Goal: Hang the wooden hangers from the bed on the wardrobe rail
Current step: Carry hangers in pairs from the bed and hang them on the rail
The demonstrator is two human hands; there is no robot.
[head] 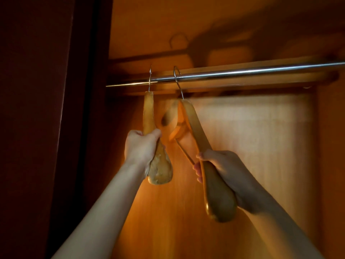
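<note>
The dark wardrobe door [37, 109] walls off your left, just beside the rail's [242, 71] left end. Two hangers are up, both hooks over the rail near that end. Your left hand [140, 146] is closed around the near arm of the left hanger [160, 169]. Your right hand [220, 165] grips the near arm of the right hanger [218, 199], which is tilted. To the right of both hooks, the rail runs bare to the frame's edge.
</note>
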